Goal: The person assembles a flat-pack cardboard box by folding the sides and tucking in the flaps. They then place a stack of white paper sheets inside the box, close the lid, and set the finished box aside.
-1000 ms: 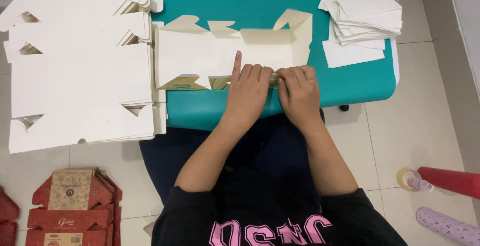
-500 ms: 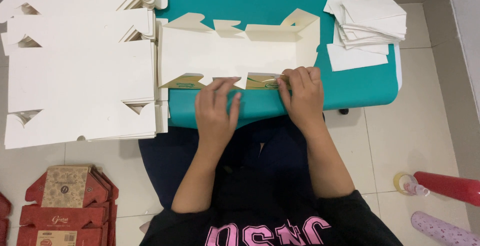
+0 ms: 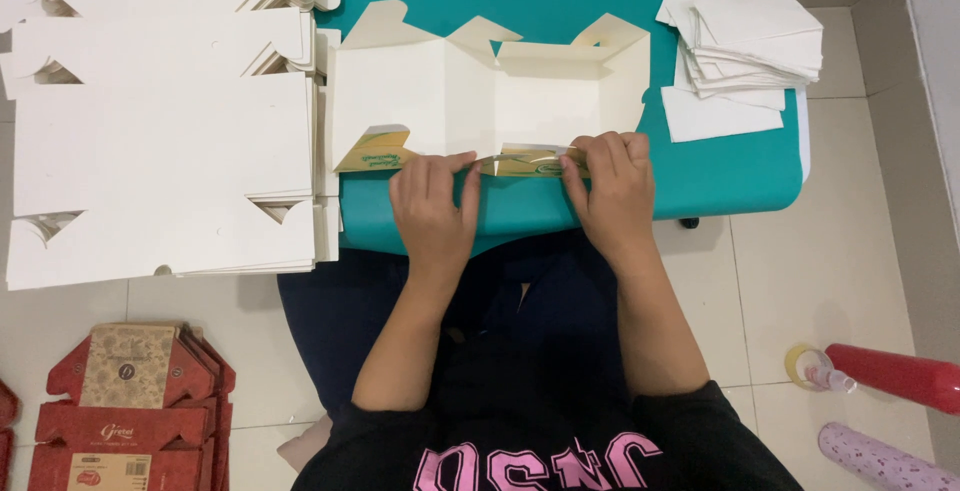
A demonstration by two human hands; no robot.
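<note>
The flat cream box blank lies printed side down at centre frame on the teal counter. Its near-edge flaps are folded up w/ print showing; the far tabs & sides look unfolded, so most folding seems left. Left hand pinches the mid flap, fingers closed on it. Right hand presses the right flap, fingers curled on it. Stack of blanks at left, paper sheets upper right.
</note>
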